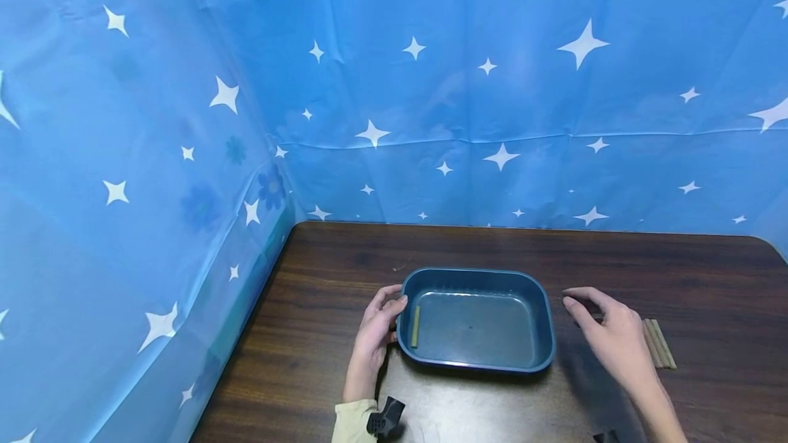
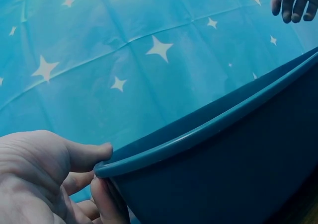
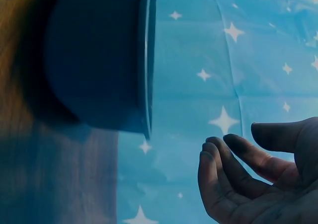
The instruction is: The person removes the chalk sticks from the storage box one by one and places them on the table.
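Observation:
A dark blue plastic basin [image 1: 474,362] stands on the table, its rounded rim facing up. My left hand [image 1: 373,333] pinches the rim at the basin's left end, thumb on top and fingers beneath, as the left wrist view also shows. Inside, near that end, lies a short olive-green stick [image 1: 415,327]. Off the basin's right end hovers my right hand [image 1: 612,337], fingers loosely bent and nothing between them. In the right wrist view its fingertips [image 3: 211,147] are apart from the basin wall [image 3: 99,60]. Several similar sticks [image 1: 660,344] lie side by side just right of this hand.
The dark wood-grain table [image 1: 726,292] ends at the back against a blue star-patterned curtain [image 1: 443,101]. Another stretch of curtain [image 1: 154,258] runs along the left edge. A black strap-on device [image 1: 386,417] sits at the left wrist by a pale sleeve [image 1: 353,422].

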`<state>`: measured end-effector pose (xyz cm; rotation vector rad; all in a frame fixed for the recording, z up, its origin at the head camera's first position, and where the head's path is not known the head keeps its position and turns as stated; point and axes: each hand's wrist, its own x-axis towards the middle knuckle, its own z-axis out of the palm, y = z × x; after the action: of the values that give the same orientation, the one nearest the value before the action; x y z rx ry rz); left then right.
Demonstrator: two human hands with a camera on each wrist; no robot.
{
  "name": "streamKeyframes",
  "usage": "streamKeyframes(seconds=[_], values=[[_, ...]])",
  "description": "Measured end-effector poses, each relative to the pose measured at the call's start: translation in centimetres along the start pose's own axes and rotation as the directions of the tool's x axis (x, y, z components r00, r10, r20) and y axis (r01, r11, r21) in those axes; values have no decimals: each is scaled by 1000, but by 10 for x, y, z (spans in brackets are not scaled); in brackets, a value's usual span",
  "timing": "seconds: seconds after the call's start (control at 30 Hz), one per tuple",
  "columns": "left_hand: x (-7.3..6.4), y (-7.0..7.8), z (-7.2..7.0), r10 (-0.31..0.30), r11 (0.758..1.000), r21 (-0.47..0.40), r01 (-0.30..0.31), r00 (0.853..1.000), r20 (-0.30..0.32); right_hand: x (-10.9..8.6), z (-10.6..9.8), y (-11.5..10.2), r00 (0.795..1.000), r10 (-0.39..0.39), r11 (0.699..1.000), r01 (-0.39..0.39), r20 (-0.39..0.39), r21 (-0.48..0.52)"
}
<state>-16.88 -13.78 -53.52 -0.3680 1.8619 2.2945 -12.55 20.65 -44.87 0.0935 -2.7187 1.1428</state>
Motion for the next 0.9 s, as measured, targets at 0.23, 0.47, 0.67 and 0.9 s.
streamKeyframes(seconds=[0.23, 0.47, 0.67, 0.9], values=[[2, -2, -1, 5, 1000, -1, -5, 1000, -8, 3, 19, -6, 998, 11, 999, -14, 68, 50], [0, 2, 0, -19, 1000, -16, 20, 1000, 10, 2, 41, -11, 989, 33, 992, -50, 147, 112], [-2, 6, 0, -30, 999, -10, 31, 999, 26, 3, 60, -21, 979, 27, 982, -63, 201, 177], [-1, 4, -1, -28, 999, -21, 29, 1000, 8, 3, 78, -31, 968, 13, 976, -67, 250, 209]])
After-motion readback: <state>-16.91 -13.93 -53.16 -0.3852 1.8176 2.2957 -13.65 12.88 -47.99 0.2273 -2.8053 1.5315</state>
